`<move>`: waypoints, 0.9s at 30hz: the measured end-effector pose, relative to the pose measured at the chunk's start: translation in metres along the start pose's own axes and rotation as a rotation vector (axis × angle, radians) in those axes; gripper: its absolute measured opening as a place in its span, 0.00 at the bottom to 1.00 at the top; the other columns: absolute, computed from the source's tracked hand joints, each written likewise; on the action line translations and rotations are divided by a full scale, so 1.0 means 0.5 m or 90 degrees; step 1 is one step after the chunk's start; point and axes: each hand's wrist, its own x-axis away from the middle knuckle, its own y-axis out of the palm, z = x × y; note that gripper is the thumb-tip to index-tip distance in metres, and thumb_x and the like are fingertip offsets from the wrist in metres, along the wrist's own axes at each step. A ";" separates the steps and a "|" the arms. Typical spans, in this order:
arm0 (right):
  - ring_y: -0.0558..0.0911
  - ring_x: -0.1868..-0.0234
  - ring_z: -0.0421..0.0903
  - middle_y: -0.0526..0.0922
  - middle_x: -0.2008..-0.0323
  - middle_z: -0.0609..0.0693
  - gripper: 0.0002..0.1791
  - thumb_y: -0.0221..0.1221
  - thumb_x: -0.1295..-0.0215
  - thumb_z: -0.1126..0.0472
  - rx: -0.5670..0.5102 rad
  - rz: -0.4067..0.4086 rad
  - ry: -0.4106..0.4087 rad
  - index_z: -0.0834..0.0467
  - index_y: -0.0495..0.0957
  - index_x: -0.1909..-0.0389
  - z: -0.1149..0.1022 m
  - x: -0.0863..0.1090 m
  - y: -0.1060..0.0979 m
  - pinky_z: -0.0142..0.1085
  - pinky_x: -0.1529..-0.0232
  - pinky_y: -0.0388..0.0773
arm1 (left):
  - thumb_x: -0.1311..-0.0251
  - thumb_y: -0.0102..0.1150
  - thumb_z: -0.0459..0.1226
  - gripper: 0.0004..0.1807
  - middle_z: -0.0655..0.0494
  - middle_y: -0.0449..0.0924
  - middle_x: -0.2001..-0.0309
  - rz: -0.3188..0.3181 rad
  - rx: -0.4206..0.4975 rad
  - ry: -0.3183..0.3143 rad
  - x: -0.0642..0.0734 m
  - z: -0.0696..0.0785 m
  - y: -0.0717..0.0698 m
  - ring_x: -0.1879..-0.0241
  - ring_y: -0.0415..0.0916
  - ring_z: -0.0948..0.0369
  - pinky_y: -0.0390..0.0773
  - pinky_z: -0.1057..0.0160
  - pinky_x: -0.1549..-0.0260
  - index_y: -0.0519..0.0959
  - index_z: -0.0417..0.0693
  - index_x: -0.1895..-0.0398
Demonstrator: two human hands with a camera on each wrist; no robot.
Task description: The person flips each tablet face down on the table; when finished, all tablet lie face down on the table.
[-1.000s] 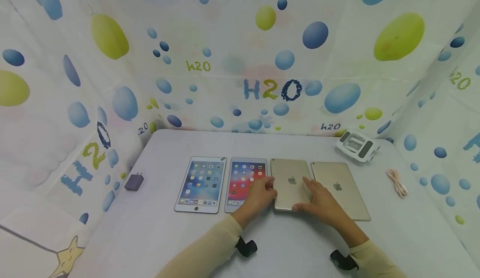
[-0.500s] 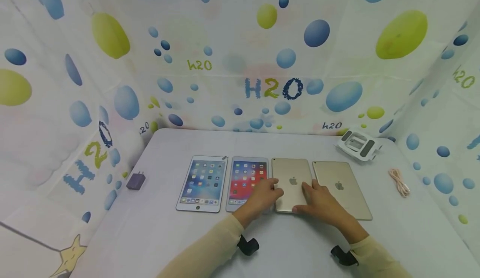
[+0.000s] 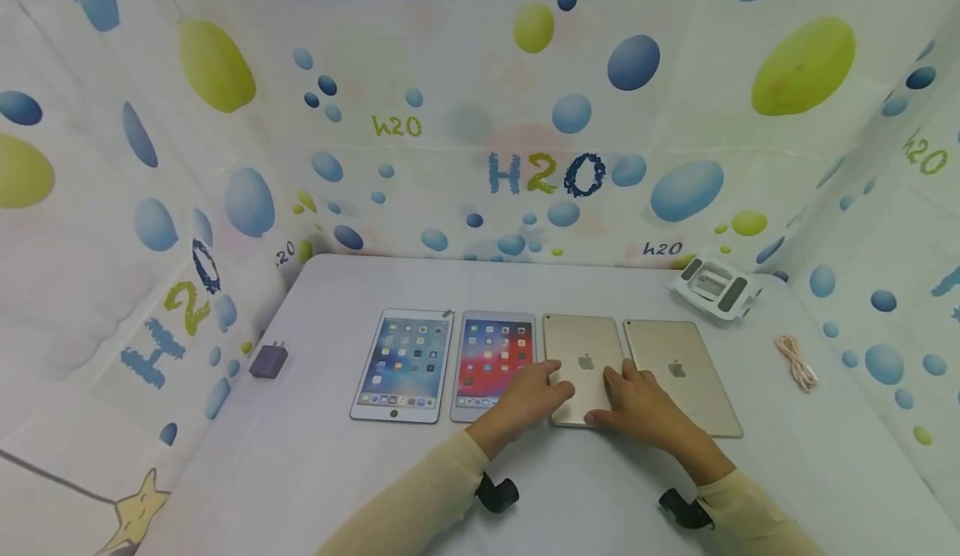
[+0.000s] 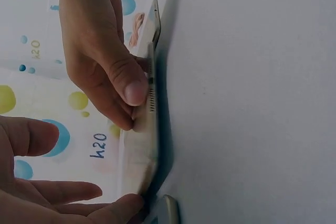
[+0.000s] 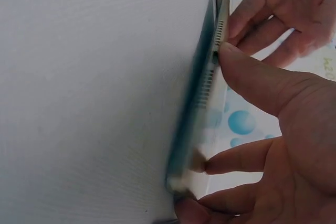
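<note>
In the head view, a gold-backed tablet [image 3: 577,393] lies face down, third in a row of tablets. My right hand [image 3: 648,406] holds it at the lower right, thumb on the near edge and fingers about the right side. The right wrist view shows that thumb [image 5: 252,74] beside the port on the tablet's edge. My left hand [image 3: 528,398] reaches over the tablet's left side. In the left wrist view, one left fingertip [image 4: 128,205] meets the tablet's corner while the thumb stays apart from it. Motion blurs part of the edge.
Left of it lie two tablets, one with a blue screen [image 3: 403,364] and one with a red-blue screen [image 3: 491,352]. Another gold-backed tablet [image 3: 693,385] lies to the right. Around them are a dark charger plug [image 3: 268,361], a white stand [image 3: 714,289] and a coiled pink cable [image 3: 795,363].
My left hand has moved slightly right, from the gold-backed tablet's left edge to over its back, and its fingers have spread. The right hand stays in nearly the same place.
</note>
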 end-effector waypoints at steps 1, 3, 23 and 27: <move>0.75 0.61 0.57 0.71 0.64 0.55 0.45 0.74 0.48 0.38 0.000 0.000 0.000 0.69 0.75 0.41 -0.001 0.001 0.000 0.47 0.66 0.76 | 0.37 0.58 0.44 0.33 0.42 0.74 0.32 -0.005 -0.007 0.002 0.001 0.002 0.001 0.34 0.72 0.45 0.73 0.42 0.36 0.72 0.38 0.30; 0.76 0.59 0.60 0.71 0.64 0.55 0.44 0.74 0.48 0.39 0.000 0.002 0.003 0.70 0.76 0.42 -0.002 0.002 -0.001 0.49 0.64 0.77 | 0.37 0.57 0.46 0.34 0.43 0.74 0.32 -0.012 -0.026 0.011 0.004 0.008 0.002 0.33 0.72 0.45 0.72 0.42 0.35 0.72 0.38 0.30; 0.69 0.69 0.52 0.67 0.70 0.56 0.31 0.73 0.44 0.43 0.062 -0.008 -0.032 0.65 0.75 0.58 -0.008 0.001 -0.008 0.43 0.71 0.72 | 0.36 0.57 0.49 0.34 0.49 0.75 0.31 -0.042 -0.082 0.027 0.017 0.009 0.015 0.41 0.76 0.54 0.75 0.46 0.38 0.71 0.48 0.27; 0.69 0.68 0.52 0.68 0.69 0.55 0.31 0.73 0.44 0.42 0.069 -0.023 -0.028 0.65 0.75 0.58 -0.007 -0.001 -0.006 0.43 0.71 0.72 | 0.35 0.57 0.49 0.32 0.49 0.77 0.33 -0.047 -0.058 0.036 0.019 0.000 0.015 0.44 0.77 0.54 0.77 0.46 0.40 0.72 0.48 0.28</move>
